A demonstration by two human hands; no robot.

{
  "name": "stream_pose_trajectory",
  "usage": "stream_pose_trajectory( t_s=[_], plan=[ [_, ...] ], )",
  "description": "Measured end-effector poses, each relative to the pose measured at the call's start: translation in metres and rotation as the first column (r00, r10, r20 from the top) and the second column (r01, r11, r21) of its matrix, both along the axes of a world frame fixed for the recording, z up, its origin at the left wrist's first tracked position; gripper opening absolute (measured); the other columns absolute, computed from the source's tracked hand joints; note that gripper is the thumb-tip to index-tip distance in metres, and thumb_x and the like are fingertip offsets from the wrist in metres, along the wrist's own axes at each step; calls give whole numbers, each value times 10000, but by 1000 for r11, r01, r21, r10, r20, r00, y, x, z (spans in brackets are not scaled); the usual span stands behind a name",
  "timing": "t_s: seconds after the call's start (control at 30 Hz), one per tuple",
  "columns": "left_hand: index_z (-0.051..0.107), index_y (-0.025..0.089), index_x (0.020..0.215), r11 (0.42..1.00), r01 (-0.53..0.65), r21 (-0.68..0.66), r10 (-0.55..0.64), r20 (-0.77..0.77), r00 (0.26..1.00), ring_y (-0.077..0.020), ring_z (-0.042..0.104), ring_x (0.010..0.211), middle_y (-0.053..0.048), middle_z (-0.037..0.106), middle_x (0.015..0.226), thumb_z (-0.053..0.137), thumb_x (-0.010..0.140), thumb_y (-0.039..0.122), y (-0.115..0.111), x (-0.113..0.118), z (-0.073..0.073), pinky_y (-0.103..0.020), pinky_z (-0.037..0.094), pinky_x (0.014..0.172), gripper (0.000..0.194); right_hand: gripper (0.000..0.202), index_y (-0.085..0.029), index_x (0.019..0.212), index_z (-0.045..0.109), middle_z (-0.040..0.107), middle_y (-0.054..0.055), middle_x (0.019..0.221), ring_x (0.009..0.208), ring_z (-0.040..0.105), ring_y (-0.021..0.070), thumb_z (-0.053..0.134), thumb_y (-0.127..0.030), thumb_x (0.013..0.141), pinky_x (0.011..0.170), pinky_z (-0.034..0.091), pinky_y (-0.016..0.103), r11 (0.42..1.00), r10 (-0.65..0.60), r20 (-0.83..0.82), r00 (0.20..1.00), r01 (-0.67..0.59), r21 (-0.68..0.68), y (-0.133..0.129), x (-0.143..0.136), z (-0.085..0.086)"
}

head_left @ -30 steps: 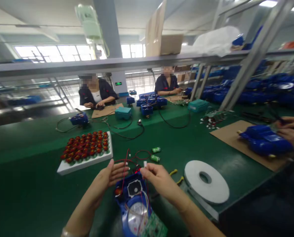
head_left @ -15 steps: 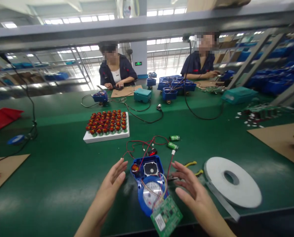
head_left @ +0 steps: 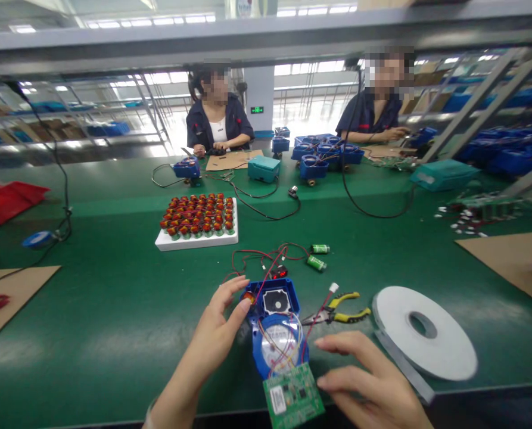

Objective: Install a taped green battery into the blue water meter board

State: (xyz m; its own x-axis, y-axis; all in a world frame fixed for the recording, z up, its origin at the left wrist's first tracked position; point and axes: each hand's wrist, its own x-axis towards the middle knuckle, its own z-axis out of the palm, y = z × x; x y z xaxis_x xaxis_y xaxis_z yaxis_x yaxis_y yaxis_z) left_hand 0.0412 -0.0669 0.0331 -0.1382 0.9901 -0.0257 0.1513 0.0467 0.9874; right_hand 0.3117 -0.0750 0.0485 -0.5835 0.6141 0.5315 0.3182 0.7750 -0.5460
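A blue meter housing [head_left: 256, 342] lies before me, with a round clear dial [head_left: 278, 339], thin coloured wires and an orange-topped cell [head_left: 248, 297] in its upper left corner. My left hand [head_left: 223, 316] is at that corner, thumb and fingers apart on either side of the cell; whether it touches is hard to tell. A green circuit board [head_left: 295, 394] overlaps the housing's near end, wired to it. My right hand [head_left: 359, 375] is open, its thumb tip close to the board's right edge. Pliers with yellow handles [head_left: 337, 310] lie beyond it, crossed by a red lead with a white connector [head_left: 333, 288].
A roll of white tape [head_left: 444, 333] lies at right. Two green batteries [head_left: 317, 263] and a small red-lit display [head_left: 280, 272] sit behind the housing. A white foam tray [head_left: 198, 242] holds several orange-topped cells. Across the bench, two co-workers sit near blue housings [head_left: 314, 168].
My left hand has moved right to the housing's corner. My right hand has come down and nearer, uncovering the pliers. The board has turned and shifted slightly left.
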Motion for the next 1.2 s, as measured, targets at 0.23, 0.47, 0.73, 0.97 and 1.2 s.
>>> stream_pose_trajectory(
  t_s=[0.23,0.47,0.73,0.97,1.2],
  plan=[
    [672,237,1123,994,103,47,-97,-118,988,-273,483,1280,-104,558,1354,609,861,309,10,3,5,-433,369,1080,280,409,-253,1101,607,566,83,1205,1114,561,183,402,14,869,896,527,275,998,8,144,990,-17,63,3,-2,4],
    [720,268,1057,992,113,62,-106,-115,988,-265,471,1293,-75,580,1328,595,865,279,8,6,9,-441,290,1138,229,387,-242,1031,647,621,94,1142,990,612,208,460,6,799,819,562,308,984,59,200,978,-91,155,-5,-6,1],
    [750,254,965,993,107,39,-103,-105,989,-287,459,1298,-84,560,1347,583,868,332,5,3,10,-457,294,1135,209,239,-282,1137,634,648,66,1109,971,610,203,592,-154,940,836,539,298,996,85,-20,996,-85,-9,-3,-14,13],
    [724,265,1096,989,142,40,-139,-90,986,-267,411,1342,-52,511,1420,380,962,501,0,7,14,-411,265,1160,439,212,-222,1060,694,639,43,859,761,588,199,623,-362,918,683,493,295,851,-315,-250,916,156,-502,20,-49,12],
    [600,223,1271,999,30,19,-33,163,986,-272,451,1319,-90,537,1397,528,893,541,3,14,4,-391,352,1116,499,592,-96,1231,639,485,-24,652,574,426,140,667,-492,792,534,339,259,628,-322,-184,929,64,-775,65,-66,0]
  ],
)
